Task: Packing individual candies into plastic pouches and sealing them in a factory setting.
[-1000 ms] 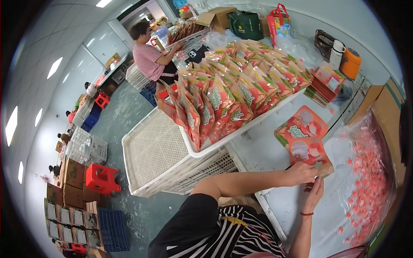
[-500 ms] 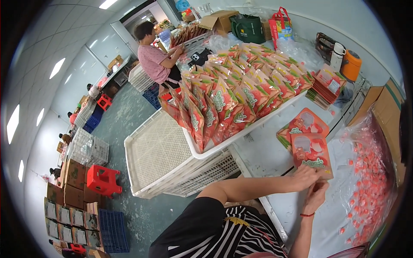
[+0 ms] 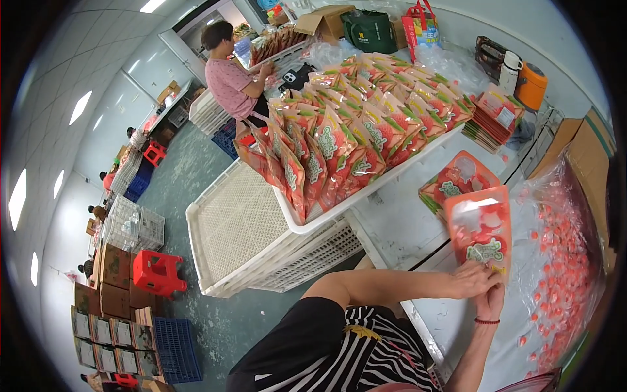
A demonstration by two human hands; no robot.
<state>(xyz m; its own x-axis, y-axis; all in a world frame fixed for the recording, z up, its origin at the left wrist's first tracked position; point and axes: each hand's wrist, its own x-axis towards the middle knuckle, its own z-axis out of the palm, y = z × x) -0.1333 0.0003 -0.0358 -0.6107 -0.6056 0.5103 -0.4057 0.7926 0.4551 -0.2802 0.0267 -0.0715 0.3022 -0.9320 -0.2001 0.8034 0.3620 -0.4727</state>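
Observation:
A flat red pouch [image 3: 480, 222] with a clear window stands raised over the table. My left hand [image 3: 471, 277] pinches its lower edge. Close against it, my right hand [image 3: 491, 300], with a red bead bracelet at the wrist, also has its fingers closed on that bottom edge; its fingertips are partly hidden. Behind lies a small stack of similar pouches [image 3: 457, 171]. Right of my hands, small red wrapped pieces [image 3: 562, 281] spill from a clear plastic bag [image 3: 555, 186].
A white tray [image 3: 366, 208] packed with upright filled pouches [image 3: 353, 137] stands on stacked white crates [image 3: 241, 222]. More flat pouches [image 3: 496, 117] are piled near an orange jug [image 3: 530, 90]. A co-worker in pink [image 3: 228, 85] stands at the far left. A red stool [image 3: 159, 272] is on the floor.
The pouch in my hands has been lifted off the stack, toward me, and is tilted more upright. Both hands stay at its lower edge. The view has shifted slightly.

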